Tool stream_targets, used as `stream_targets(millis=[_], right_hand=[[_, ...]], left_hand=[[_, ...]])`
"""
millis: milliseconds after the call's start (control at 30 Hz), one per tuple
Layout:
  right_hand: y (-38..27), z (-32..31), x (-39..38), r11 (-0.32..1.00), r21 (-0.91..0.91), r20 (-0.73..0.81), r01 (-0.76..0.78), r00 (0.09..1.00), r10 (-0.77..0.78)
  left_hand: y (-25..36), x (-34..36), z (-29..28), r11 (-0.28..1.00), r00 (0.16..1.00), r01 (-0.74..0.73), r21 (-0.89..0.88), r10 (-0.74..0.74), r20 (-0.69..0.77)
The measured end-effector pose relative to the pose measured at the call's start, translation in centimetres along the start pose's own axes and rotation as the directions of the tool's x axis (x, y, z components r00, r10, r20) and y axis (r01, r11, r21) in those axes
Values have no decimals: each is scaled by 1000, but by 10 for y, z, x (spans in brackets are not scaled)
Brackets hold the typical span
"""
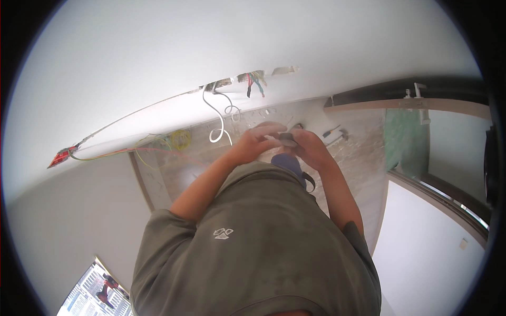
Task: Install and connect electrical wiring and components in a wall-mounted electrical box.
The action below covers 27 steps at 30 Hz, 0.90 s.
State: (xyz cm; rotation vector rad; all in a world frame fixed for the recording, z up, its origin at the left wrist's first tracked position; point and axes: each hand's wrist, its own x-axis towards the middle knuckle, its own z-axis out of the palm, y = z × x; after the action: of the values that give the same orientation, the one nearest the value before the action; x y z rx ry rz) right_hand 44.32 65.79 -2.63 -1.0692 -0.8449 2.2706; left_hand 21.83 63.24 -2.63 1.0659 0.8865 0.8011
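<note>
In front of my waist, my right hand [310, 148] is closed around a small dark, rounded thing [287, 138] that looks like a roll; its kind is unclear. My left hand [258, 141] is close beside it, slightly blurred, with thumb and fingers apart and fingertips near the dark thing. Ahead of both hands, a coiled white cable [216, 118] hangs from a rough opening in the white wall [237, 42]. Red, green and dark wires [255, 84] stick out of another opening to its right.
A hammer [340, 137] and a screwdriver [331, 131] lie on the dusty floor [353, 163] ahead right. A red box [62, 157] with trailing wires sits in the wall at left. Yellow-green wire coils [180, 139] lie below. A door frame [443, 203] stands at right.
</note>
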Motion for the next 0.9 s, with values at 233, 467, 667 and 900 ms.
stream_targets(millis=[233,467,667,900], right_hand=[[-14,45,27,792,-567,-246,226,871,-425],[-14,72,22,-51,-943,258,330,623,-739],[-13,72,26,-287,-936,349,204,639,-685],[-26,73,17,290,-918,25,272,767,-642]], left_hand=[[13,-16,-12,967,918,-88,241,172,-357],[14,-20,-10,842,851,-104,529,350,-390],[4,-15,-12,701,792,-207,683,529,-303],[4,-18,-10,721,761,-262,641,563,-323]])
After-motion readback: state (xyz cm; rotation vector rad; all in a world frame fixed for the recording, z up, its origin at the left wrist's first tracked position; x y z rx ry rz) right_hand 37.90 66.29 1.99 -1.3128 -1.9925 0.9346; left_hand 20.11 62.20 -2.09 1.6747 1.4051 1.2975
